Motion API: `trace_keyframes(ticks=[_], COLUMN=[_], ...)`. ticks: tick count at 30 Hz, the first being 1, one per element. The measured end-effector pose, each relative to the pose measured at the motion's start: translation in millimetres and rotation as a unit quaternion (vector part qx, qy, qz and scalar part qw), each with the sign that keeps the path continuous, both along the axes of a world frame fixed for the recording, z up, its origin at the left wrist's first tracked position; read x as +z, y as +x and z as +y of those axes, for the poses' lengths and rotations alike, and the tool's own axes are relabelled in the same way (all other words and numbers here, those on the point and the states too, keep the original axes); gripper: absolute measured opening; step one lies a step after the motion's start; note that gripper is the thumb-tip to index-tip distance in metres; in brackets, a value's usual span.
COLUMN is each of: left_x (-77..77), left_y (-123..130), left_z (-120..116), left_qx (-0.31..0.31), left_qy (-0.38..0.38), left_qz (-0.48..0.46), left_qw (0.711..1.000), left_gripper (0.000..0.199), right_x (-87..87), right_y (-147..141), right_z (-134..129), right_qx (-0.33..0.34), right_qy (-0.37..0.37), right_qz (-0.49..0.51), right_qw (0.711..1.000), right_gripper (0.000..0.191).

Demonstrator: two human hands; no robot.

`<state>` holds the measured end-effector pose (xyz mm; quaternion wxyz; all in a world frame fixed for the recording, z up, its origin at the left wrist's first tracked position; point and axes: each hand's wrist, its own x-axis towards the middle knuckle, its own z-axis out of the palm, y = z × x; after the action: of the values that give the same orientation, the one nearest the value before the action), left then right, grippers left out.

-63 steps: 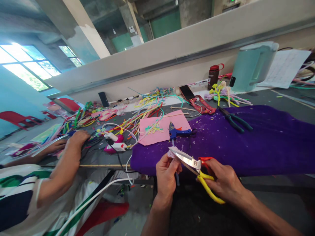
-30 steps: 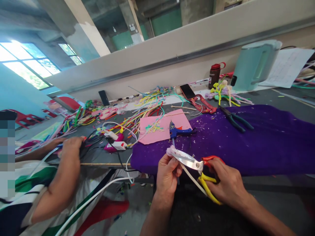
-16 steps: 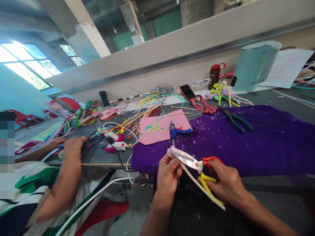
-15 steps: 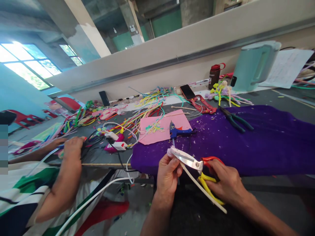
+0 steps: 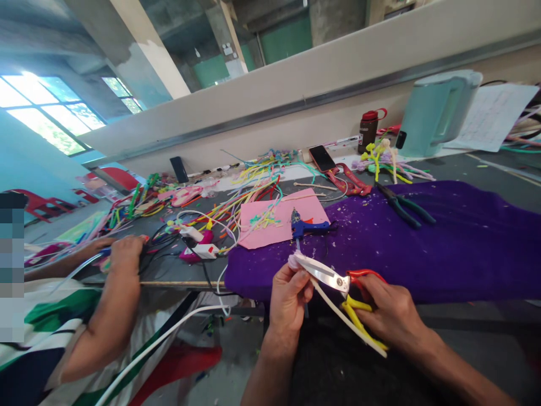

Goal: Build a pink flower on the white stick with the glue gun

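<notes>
My left hand (image 5: 288, 300) pinches a cream, fuzzy pipe cleaner (image 5: 344, 320) near its upper end, where a small lilac tuft (image 5: 293, 261) sits at the fingertips. The long stem slants down to the right, its lower end hanging loose. In my right hand (image 5: 393, 312) are scissors (image 5: 327, 274) with one red and one yellow handle. Their blades point left and reach the lilac tuft. The handles are spread apart. Just beyond the blades, a blue glue gun (image 5: 311, 228) lies across the edge of a pink sheet (image 5: 257, 237).
Pliers (image 5: 406, 206) rest on the purple cloth (image 5: 465, 248). A kettle (image 5: 435, 115), a brown bottle (image 5: 368, 134) and a phone (image 5: 322, 158) stand or lie farther back. Loose pipe cleaners (image 5: 249, 197) and a power strip (image 5: 203, 252) are left of centre. A co-worker's arm (image 5: 120, 299) is at left.
Hardly anything differs. The scissors and the pipe cleaner have shifted very slightly, and both my hands keep their grips.
</notes>
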<state>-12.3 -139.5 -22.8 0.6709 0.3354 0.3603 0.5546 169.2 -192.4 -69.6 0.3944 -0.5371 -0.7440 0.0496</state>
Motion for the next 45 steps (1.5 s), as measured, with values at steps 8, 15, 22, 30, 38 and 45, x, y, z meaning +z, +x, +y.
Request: trace_keyframes(ticks=[8,15,22,30,38,45], left_x=[2.7,7.4,7.7,2.2,6.6,16.2], left_y=[0,4,9,14,19,26], left_z=[0,-2,-3,-6,-13,-14], left_qx=[-0.010,-0.017,-0.014,0.008,0.035,0.007], left_qy=[0.014,0.030,0.028,0.124,0.180,0.197], left_qz=[0.018,0.042,0.064,0.114,0.209,0.254], left_qw=[1.000,0.999,0.997,0.986,0.961,0.947], left_gripper=[0.014,0.018,0.019,0.014,0.014,0.013], right_x=[5.2,25.5,16.7,6.5,0.8,9.4], right_y=[4,16,6,6,13,24], right_z=[-3,-12,-14,-15,-19,-27], right_qx=[-0.009,-0.003,-0.003,-0.036,-0.045,-0.033], right_qy=[-0.083,-0.153,-0.108,-0.002,0.044,-0.079], right_qz=[0.072,0.152,0.068,0.021,0.035,0.118], right_qw=[0.994,0.976,0.992,0.999,0.997,0.989], right_gripper=[0.029,0.022,0.037,0.040,0.036,0.027])
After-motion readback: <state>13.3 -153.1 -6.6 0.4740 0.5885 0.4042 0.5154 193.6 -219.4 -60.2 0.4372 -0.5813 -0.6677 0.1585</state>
